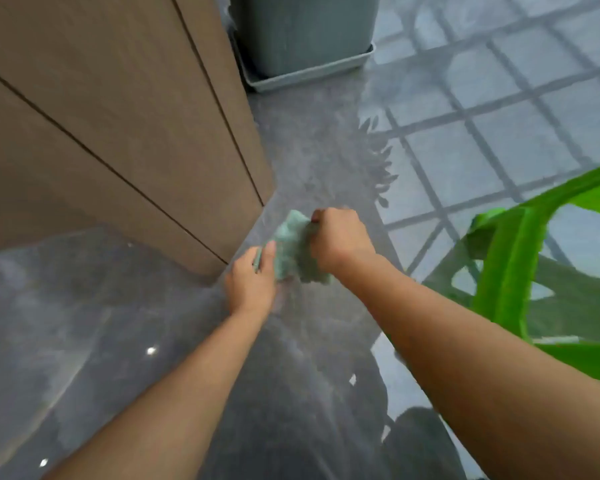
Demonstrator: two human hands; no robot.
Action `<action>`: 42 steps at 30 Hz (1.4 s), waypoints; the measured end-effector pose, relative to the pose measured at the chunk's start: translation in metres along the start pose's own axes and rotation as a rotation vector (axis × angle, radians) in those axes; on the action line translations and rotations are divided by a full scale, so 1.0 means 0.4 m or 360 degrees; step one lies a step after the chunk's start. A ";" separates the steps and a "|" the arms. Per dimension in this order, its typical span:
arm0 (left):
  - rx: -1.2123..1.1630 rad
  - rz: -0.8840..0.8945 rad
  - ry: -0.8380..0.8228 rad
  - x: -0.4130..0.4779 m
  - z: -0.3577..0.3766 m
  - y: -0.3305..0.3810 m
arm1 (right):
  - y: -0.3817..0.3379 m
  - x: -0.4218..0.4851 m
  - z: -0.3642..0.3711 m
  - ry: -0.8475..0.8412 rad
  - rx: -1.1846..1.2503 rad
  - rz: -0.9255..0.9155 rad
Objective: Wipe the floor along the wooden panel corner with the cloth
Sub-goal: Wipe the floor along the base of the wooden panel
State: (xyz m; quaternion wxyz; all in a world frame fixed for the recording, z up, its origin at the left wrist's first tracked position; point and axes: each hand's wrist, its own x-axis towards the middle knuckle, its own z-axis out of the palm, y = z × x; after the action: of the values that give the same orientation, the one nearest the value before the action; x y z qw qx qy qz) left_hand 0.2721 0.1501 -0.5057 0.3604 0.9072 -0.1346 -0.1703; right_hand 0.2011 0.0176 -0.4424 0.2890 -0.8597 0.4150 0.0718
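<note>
A crumpled green cloth (293, 245) is held between both hands just right of the wooden panel corner (253, 216). My left hand (252, 282) grips its lower left edge, thumb on top. Gripping the cloth's right side is my right hand (340, 242), closed in a fist. The cloth hangs slightly above the glossy grey floor (305, 168), close to the panel's base. The brown wooden panel (118, 116), crossed by dark seams, fills the upper left.
A grey planter in a tray (305, 60) stands on the floor beyond the panel's far edge. Large green leaves (520, 258) reach in from the right. The shiny floor reflects a window grid at the upper right.
</note>
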 end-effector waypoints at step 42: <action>0.1054 0.0269 0.0251 -0.025 -0.079 -0.529 | -0.054 -0.015 0.540 -0.0077 -0.0504 -0.0828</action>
State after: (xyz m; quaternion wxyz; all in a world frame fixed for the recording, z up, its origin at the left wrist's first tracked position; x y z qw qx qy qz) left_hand 0.3017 0.3219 -0.6302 0.0688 0.9709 -0.2287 -0.0163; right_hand 0.2389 0.1523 -0.6085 0.1698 -0.9696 0.1574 0.0796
